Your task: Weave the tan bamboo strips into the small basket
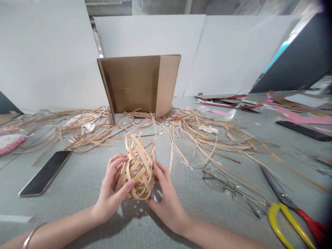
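Between my two hands is a small woven basket (pixel 140 169) of pale flat strips, its weave open and crossing diagonally. Loose strip ends stick up from its far end, one of them long. My left hand (pixel 112 190) is closed around its left side, the thumb pressing on the near part of the weave. My right hand (pixel 166 197) grips the right side, fingers along the edge and thumb low near the bottom. The basket's underside and back are hidden.
Loose strips (pixel 197 128) spread behind the basket on the grey table (pixel 85 180). A cardboard box (pixel 166 86) stands at the back. A phone (pixel 45 173) lies left; eyeglasses (pixel 233 188) and yellow-and-red-handled scissors (pixel 285 204) lie right. Pink paper (pixel 298 116) is farther right.
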